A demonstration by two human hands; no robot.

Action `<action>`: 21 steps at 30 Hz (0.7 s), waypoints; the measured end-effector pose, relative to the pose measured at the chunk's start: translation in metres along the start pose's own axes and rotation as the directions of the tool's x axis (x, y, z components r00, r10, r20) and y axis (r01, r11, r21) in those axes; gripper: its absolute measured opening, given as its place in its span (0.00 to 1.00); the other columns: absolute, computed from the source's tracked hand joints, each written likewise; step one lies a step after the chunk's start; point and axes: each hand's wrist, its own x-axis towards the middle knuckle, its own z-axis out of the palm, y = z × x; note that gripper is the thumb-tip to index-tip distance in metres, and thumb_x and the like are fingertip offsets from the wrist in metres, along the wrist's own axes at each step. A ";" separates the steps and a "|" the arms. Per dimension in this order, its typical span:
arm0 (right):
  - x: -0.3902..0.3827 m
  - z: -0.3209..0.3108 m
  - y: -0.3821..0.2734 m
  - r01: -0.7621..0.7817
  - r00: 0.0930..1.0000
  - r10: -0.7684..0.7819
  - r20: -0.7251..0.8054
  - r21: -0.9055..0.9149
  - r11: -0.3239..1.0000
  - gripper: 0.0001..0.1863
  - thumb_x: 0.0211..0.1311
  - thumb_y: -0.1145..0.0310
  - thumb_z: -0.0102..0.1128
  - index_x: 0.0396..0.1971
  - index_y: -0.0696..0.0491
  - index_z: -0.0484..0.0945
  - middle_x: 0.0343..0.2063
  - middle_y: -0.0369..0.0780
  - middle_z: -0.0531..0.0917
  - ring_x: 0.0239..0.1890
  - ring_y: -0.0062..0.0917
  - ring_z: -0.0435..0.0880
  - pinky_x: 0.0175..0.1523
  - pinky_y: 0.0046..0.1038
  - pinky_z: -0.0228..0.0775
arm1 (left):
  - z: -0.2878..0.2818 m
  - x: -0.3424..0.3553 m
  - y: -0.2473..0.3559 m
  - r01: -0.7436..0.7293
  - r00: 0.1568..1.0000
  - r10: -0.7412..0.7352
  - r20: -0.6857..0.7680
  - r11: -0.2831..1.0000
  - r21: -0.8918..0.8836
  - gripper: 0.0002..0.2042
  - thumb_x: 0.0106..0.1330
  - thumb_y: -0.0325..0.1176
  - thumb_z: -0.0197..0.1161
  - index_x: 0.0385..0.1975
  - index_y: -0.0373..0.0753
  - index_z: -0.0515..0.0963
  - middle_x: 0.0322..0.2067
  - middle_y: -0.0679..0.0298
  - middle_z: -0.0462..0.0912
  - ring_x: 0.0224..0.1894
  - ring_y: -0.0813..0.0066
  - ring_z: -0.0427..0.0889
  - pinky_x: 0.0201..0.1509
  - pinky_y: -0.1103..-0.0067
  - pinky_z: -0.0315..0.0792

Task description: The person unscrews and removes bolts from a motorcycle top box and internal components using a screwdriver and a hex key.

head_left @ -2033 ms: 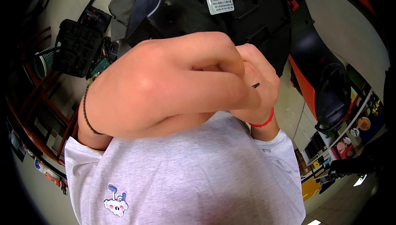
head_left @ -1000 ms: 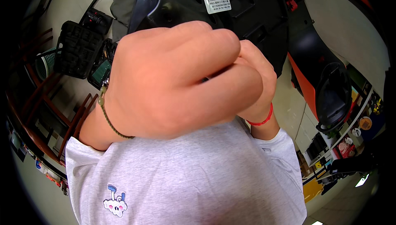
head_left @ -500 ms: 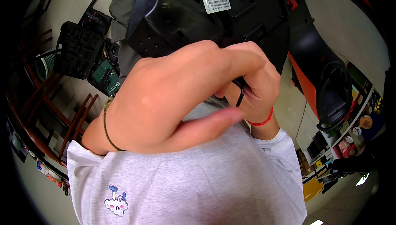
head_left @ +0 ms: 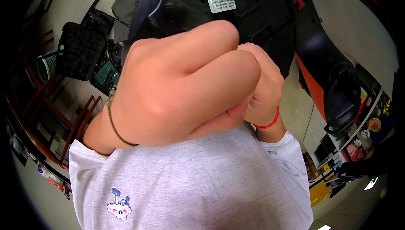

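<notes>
Black panel [head_left: 257, 12] lies on the far side in the head view, cut off at the edge. Nearer, the curled left hand [head_left: 185, 86] partly covers the right hand [head_left: 268, 84]; fingertips hidden, I cannot tell whether either grips anything.

right hand [head_left: 268, 84]: partly hidden (behind left hand [head_left: 181, 84]) | black panel [head_left: 255, 17]: cut off above

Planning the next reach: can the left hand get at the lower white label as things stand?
Probably yes: the lower white label lies uncovered on the black panel, and nothing shows between it and the left hand, though that hand looks curled and depth is unclear.
</notes>
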 end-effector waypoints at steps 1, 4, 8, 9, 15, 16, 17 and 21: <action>0.000 0.001 0.001 0.014 1.000 -0.014 -0.024 0.020 1.000 0.09 0.42 0.76 0.68 0.27 0.54 0.79 0.25 0.37 0.80 0.24 0.26 0.79 0.27 0.26 0.65 | 0.003 0.000 0.002 0.006 1.000 -0.006 -0.012 1.000 0.017 0.09 0.44 0.21 0.71 0.21 0.35 0.75 0.28 0.61 0.75 0.19 0.77 0.68 0.18 0.83 0.61; -0.003 -0.004 -0.004 -0.051 0.999 0.052 -0.009 0.010 0.999 0.10 0.41 0.77 0.67 0.28 0.54 0.79 0.25 0.37 0.81 0.24 0.27 0.79 0.27 0.25 0.66 | 0.012 -0.001 0.004 0.041 0.997 -0.041 -0.059 0.999 0.000 0.09 0.45 0.19 0.68 0.24 0.34 0.75 0.29 0.61 0.77 0.15 0.81 0.65 0.15 0.84 0.57; -0.003 -0.004 -0.005 -0.080 0.997 0.080 -0.024 -0.038 0.996 0.12 0.40 0.79 0.68 0.29 0.54 0.78 0.27 0.38 0.81 0.24 0.27 0.80 0.28 0.25 0.67 | 0.014 0.003 0.000 0.080 0.990 -0.103 -0.093 0.971 -0.226 0.14 0.47 0.19 0.68 0.35 0.32 0.76 0.33 0.61 0.79 0.16 0.87 0.64 0.16 0.86 0.57; -0.004 -0.004 -0.004 -0.080 0.997 0.079 -0.021 -0.048 0.996 0.13 0.40 0.79 0.68 0.29 0.54 0.78 0.27 0.38 0.82 0.24 0.28 0.80 0.28 0.25 0.67 | 0.014 0.003 -0.002 0.077 0.991 -0.104 -0.086 0.957 -0.278 0.16 0.48 0.19 0.69 0.39 0.31 0.76 0.34 0.62 0.80 0.17 0.89 0.65 0.16 0.87 0.57; -0.007 0.001 0.003 -0.044 0.998 0.044 -0.047 0.009 0.999 0.12 0.43 0.78 0.69 0.29 0.55 0.78 0.28 0.39 0.82 0.24 0.28 0.80 0.28 0.25 0.67 | -0.007 -0.002 0.000 0.310 0.950 -0.280 0.138 0.897 -0.315 0.20 0.49 0.25 0.71 0.44 0.32 0.80 0.26 0.65 0.77 0.20 0.85 0.71 0.20 0.87 0.61; -0.006 0.001 0.004 -0.022 0.998 0.022 -0.056 0.003 1.000 0.11 0.44 0.77 0.69 0.29 0.56 0.77 0.28 0.39 0.82 0.24 0.28 0.80 0.28 0.25 0.67 | -0.008 -0.002 -0.004 0.270 0.961 -0.242 0.132 0.919 -0.286 0.18 0.48 0.24 0.70 0.42 0.32 0.81 0.26 0.64 0.77 0.20 0.85 0.71 0.21 0.87 0.61; -0.005 0.002 0.003 0.001 0.998 -0.001 -0.064 -0.004 1.000 0.11 0.45 0.77 0.69 0.29 0.56 0.77 0.29 0.39 0.82 0.24 0.28 0.80 0.28 0.25 0.67 | -0.009 -0.003 -0.009 0.230 0.971 -0.203 0.127 0.938 -0.258 0.16 0.48 0.22 0.68 0.40 0.33 0.83 0.25 0.64 0.76 0.20 0.84 0.72 0.21 0.87 0.62; -0.009 0.002 0.006 0.009 0.999 -0.010 -0.047 -0.036 0.999 0.10 0.48 0.77 0.68 0.30 0.57 0.77 0.29 0.39 0.82 0.24 0.29 0.79 0.28 0.26 0.67 | -0.015 0.006 -0.015 0.147 0.984 -0.110 0.144 0.948 -0.281 0.12 0.46 0.20 0.68 0.33 0.33 0.85 0.26 0.63 0.74 0.24 0.80 0.74 0.24 0.85 0.64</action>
